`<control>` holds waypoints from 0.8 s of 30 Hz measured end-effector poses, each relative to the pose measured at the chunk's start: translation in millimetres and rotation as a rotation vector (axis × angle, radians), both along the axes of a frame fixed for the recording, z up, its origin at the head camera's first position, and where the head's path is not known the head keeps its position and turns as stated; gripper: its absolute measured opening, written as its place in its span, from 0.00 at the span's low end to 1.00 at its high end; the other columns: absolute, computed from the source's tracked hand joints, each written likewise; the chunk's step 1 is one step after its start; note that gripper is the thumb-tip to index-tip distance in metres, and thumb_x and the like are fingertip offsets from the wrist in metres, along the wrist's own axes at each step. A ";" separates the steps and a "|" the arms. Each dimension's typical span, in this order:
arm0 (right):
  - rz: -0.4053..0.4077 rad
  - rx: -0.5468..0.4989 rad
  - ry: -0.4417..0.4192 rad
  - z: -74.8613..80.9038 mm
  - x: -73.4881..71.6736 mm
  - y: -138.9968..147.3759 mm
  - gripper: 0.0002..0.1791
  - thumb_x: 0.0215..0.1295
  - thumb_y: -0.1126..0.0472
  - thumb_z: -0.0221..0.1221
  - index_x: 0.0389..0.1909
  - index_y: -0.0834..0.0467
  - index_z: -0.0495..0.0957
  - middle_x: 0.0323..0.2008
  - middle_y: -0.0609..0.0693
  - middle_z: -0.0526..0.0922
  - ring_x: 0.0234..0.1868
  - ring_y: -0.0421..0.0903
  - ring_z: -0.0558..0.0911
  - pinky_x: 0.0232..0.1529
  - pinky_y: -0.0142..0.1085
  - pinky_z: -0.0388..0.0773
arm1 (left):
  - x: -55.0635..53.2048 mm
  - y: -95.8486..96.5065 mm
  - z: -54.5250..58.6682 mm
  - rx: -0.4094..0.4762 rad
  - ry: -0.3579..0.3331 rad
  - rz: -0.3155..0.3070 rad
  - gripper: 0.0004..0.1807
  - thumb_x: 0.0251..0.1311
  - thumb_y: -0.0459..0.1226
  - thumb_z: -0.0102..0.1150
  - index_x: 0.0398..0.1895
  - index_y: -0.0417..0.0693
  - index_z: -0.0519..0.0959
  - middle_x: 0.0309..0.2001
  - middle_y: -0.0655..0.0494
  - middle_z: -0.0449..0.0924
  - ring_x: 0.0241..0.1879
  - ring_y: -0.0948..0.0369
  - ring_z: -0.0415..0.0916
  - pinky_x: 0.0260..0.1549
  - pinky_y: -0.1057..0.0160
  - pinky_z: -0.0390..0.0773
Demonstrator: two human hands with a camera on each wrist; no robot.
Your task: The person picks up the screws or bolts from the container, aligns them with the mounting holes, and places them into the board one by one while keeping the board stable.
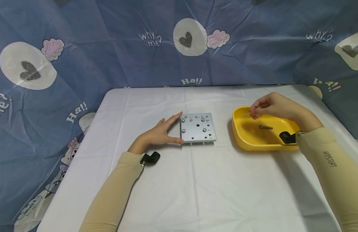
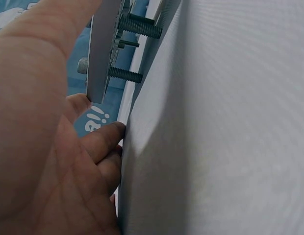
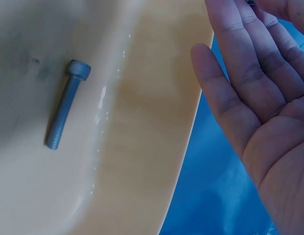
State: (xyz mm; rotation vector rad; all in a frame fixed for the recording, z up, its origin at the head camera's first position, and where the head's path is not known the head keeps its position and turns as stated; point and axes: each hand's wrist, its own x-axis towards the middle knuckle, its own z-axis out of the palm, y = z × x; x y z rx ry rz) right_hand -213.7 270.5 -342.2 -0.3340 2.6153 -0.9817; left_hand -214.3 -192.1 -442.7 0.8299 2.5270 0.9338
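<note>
A square silver metal plate (image 1: 196,125) with several holes and socket-head screws stands on the white table. Threaded screw ends (image 2: 125,74) stick out from its underside in the left wrist view. My left hand (image 1: 160,132) is spread along the plate's left side, straight thumb and forefinger touching its two left corners. Over the left end of a yellow tray (image 1: 245,146), my right hand (image 1: 273,105) pinches a thin silver pin-like piece (image 1: 246,114); its exact kind is too small to tell. A long socket-head bolt (image 3: 66,105) lies in the tray, below the right hand.
White cloth covers the table (image 1: 155,193). A patterned blue curtain (image 1: 138,61) hangs behind it and at both sides. Black wrist cameras (image 1: 151,158) sit on both sleeved forearms; the right forearm passes over the tray's right end.
</note>
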 end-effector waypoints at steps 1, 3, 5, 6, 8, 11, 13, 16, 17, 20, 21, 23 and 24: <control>0.002 -0.002 0.001 0.2 -0.3 -1.1 0.12 0.78 0.64 0.63 0.54 0.67 0.86 0.43 0.53 0.93 0.42 0.43 0.92 0.48 0.28 0.89 | -0.2 0.1 -0.2 0.000 -0.001 -0.001 0.69 0.54 0.66 0.76 0.90 0.69 0.40 0.90 0.56 0.42 0.89 0.53 0.40 0.87 0.46 0.23; 0.009 -0.005 0.005 0.5 -1.0 -3.7 0.12 0.78 0.64 0.63 0.54 0.67 0.86 0.43 0.53 0.93 0.41 0.43 0.91 0.48 0.28 0.88 | -0.4 0.2 -0.5 -0.001 -0.002 0.000 0.69 0.54 0.67 0.76 0.90 0.70 0.39 0.90 0.56 0.42 0.89 0.54 0.40 0.87 0.46 0.23; 0.013 -0.009 0.009 0.9 -1.8 -6.3 0.12 0.77 0.65 0.63 0.54 0.68 0.86 0.43 0.53 0.93 0.41 0.41 0.91 0.47 0.27 0.88 | -0.2 0.2 -0.7 -0.004 -0.002 0.001 0.69 0.55 0.66 0.76 0.90 0.70 0.39 0.90 0.56 0.42 0.89 0.54 0.39 0.87 0.47 0.23; 0.018 -0.011 0.012 1.2 -2.0 -7.6 0.12 0.77 0.65 0.63 0.54 0.68 0.86 0.43 0.54 0.93 0.40 0.41 0.91 0.47 0.26 0.87 | -0.2 0.3 -0.9 -0.005 -0.003 0.002 0.69 0.55 0.65 0.77 0.90 0.70 0.39 0.90 0.56 0.42 0.89 0.54 0.39 0.87 0.47 0.23; 0.024 -0.013 0.017 2.1 -2.3 -10.2 0.12 0.77 0.65 0.63 0.54 0.68 0.86 0.43 0.54 0.93 0.40 0.40 0.90 0.47 0.25 0.87 | 0.4 0.6 -0.7 -0.009 0.001 0.004 0.68 0.56 0.64 0.77 0.90 0.70 0.39 0.90 0.56 0.42 0.89 0.53 0.40 0.87 0.46 0.24; 0.035 -0.001 0.030 3.3 -3.0 -13.8 0.12 0.77 0.65 0.63 0.54 0.67 0.86 0.43 0.54 0.94 0.40 0.40 0.90 0.47 0.23 0.85 | 1.3 1.5 0.2 -0.018 0.011 0.002 0.68 0.57 0.62 0.77 0.90 0.68 0.40 0.90 0.55 0.42 0.89 0.52 0.41 0.87 0.46 0.24; 0.039 0.007 0.039 3.6 -3.7 -16.2 0.12 0.77 0.64 0.64 0.54 0.66 0.87 0.43 0.53 0.94 0.40 0.41 0.90 0.48 0.23 0.85 | 1.8 1.9 0.9 -0.023 0.018 0.002 0.68 0.57 0.61 0.78 0.90 0.67 0.40 0.90 0.55 0.42 0.89 0.51 0.42 0.87 0.45 0.25; 0.040 0.009 0.047 4.0 -5.0 -20.0 0.12 0.76 0.62 0.66 0.53 0.65 0.88 0.42 0.52 0.94 0.39 0.41 0.90 0.47 0.22 0.84 | 2.1 2.2 1.4 -0.026 0.022 0.003 0.68 0.57 0.61 0.78 0.90 0.65 0.40 0.90 0.55 0.42 0.89 0.51 0.42 0.88 0.45 0.25; 0.039 0.006 0.047 4.2 -5.3 -21.4 0.12 0.75 0.62 0.67 0.53 0.64 0.88 0.42 0.52 0.94 0.39 0.41 0.90 0.47 0.22 0.84 | 2.1 2.2 1.5 -0.026 0.022 0.003 0.68 0.57 0.61 0.78 0.90 0.65 0.40 0.90 0.55 0.42 0.89 0.51 0.42 0.88 0.45 0.25; 0.047 0.004 0.049 4.8 -6.0 -26.4 0.13 0.73 0.60 0.69 0.51 0.64 0.88 0.41 0.51 0.94 0.39 0.42 0.90 0.46 0.22 0.83 | 2.4 2.3 1.7 -0.026 0.016 0.009 0.68 0.57 0.62 0.77 0.90 0.67 0.40 0.90 0.56 0.42 0.89 0.51 0.41 0.87 0.45 0.25; 0.052 0.004 0.049 5.0 -6.2 -28.2 0.12 0.73 0.60 0.69 0.51 0.63 0.88 0.41 0.51 0.94 0.39 0.42 0.91 0.47 0.22 0.83 | 2.6 2.2 1.8 -0.027 0.012 0.013 0.68 0.56 0.62 0.77 0.90 0.68 0.40 0.90 0.57 0.42 0.89 0.51 0.40 0.87 0.45 0.25; 0.064 0.010 0.051 5.4 -6.9 -31.8 0.12 0.72 0.59 0.70 0.50 0.63 0.89 0.41 0.52 0.94 0.39 0.43 0.91 0.47 0.22 0.83 | 3.3 1.9 2.2 -0.029 0.000 0.026 0.68 0.56 0.63 0.77 0.90 0.72 0.39 0.90 0.58 0.42 0.89 0.50 0.38 0.87 0.44 0.25; 0.071 0.009 0.052 5.6 -7.3 -33.5 0.12 0.73 0.60 0.70 0.50 0.63 0.89 0.41 0.52 0.94 0.40 0.44 0.91 0.47 0.22 0.83 | 3.7 1.7 2.4 -0.030 -0.006 0.032 0.68 0.56 0.63 0.78 0.89 0.74 0.39 0.90 0.58 0.41 0.89 0.49 0.37 0.87 0.44 0.25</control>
